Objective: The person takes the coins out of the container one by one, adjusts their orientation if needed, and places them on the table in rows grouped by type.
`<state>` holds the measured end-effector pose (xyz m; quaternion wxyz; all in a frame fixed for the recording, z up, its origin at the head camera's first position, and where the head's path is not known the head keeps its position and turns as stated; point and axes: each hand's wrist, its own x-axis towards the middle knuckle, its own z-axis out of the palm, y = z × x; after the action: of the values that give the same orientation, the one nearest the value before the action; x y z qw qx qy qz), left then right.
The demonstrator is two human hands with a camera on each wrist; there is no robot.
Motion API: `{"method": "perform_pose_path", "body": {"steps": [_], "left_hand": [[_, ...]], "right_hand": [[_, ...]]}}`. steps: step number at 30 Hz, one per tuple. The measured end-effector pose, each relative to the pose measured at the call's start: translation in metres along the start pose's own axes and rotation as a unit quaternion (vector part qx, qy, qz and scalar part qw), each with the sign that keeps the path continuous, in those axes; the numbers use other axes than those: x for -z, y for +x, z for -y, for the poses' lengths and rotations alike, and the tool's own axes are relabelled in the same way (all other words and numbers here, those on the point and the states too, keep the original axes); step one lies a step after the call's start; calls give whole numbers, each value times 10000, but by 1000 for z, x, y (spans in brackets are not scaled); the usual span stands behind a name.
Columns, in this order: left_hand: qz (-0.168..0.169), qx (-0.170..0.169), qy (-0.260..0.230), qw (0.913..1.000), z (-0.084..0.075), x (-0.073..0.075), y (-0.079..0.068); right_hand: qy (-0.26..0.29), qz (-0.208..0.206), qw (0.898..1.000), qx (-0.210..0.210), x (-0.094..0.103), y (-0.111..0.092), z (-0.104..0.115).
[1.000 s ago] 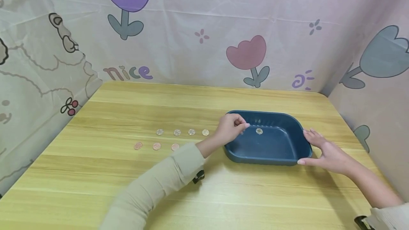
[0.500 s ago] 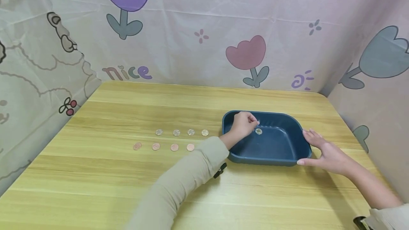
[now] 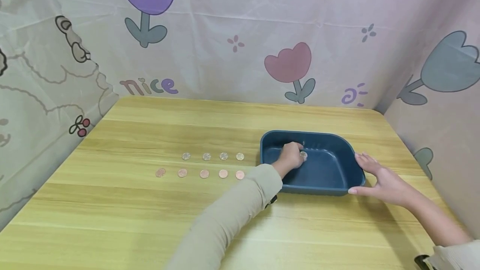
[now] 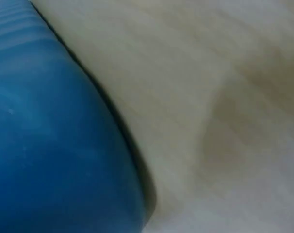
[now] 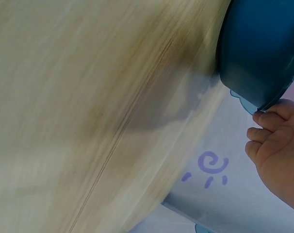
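In the head view, a dark blue rectangular plastic basin (image 3: 311, 188) stands on the table's right half. My left hand (image 3: 291, 156) reaches into it over the left front side, fingers bent downward. Its fingertips meet a round patterned coin (image 3: 303, 154) on the basin floor; whether they pinch it is hidden. My right hand (image 3: 386, 181) holds the basin's right front corner, thumb at the front rim and fingers on the right side. The right wrist view shows curled fingers (image 5: 259, 133) at the basin (image 5: 263, 48). Only the basin's outer wall (image 4: 64, 145) and table show in the left wrist view.
Left of the basin lie two rows of coins on the wooden table (image 3: 112, 220): silvery coins (image 3: 206, 156) behind, copper-coloured coins (image 3: 204, 173) in front. A printed cloth (image 3: 210, 53) hangs along the table's back and sides.
My left hand has moved right and down from above the basin's left rim to the coin inside. The sleeve has uncovered more copper-coloured coins. My right hand stays at the basin's corner.
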<state>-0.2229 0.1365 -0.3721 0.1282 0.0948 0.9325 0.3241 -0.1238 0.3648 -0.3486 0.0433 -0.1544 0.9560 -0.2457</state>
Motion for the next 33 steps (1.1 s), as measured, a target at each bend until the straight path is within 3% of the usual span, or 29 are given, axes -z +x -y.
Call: {"method": "perform_pose_path", "body": {"steps": [9,15,22,28,33], "left_hand": [[183,-179,374,9990,3,0,0],[148,-383,938,9947,3,-2,1],[275,-324,1437,9887,-1,-3,2],[45,-134,1057,9943,-2,-1,-1],[-125,-280,630,9975,-3,4,-6]], "right_hand": [[-8,-9,10000,-24,-1,0,-1],[-16,1,10000,-20,0,0,-1],[-21,-7,10000,-75,0,1,1],[-120,12,9999,-56,0,1,-1],[-125,3,9999,-64,0,0,0]]}}
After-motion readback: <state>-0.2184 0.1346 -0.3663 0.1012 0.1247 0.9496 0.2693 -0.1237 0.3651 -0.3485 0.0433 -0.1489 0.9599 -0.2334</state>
